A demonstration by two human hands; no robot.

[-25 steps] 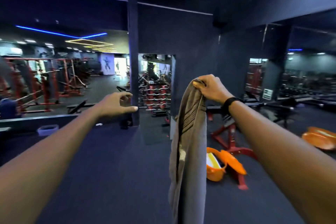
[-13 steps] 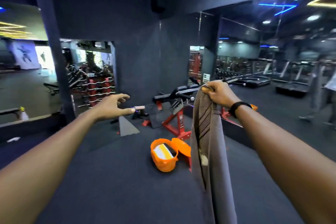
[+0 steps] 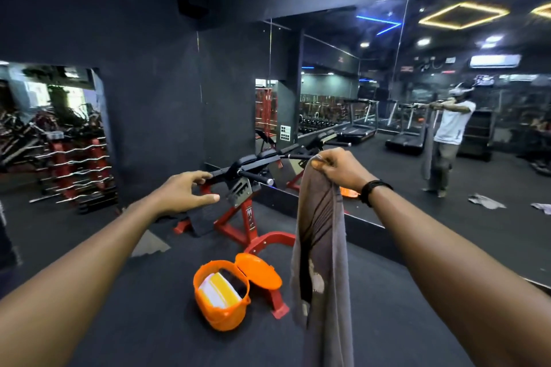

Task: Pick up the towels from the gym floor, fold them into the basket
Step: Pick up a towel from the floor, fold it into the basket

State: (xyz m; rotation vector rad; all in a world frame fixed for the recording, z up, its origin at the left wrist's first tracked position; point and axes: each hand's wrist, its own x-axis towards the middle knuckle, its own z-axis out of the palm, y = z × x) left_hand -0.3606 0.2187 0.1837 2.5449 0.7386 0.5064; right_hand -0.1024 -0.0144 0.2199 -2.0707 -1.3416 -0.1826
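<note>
From the right hand [image 3: 340, 170], pinching its top edge, the towel [image 3: 322, 247] hangs limp; left hand [image 3: 182, 194], loose and empty, should take the other corner.

One head-worn wide-angle view looks forward and down over both outstretched arms, across the dark gym floor [image 3: 387, 322] toward a far mirrored wall [image 3: 447, 92].
</note>
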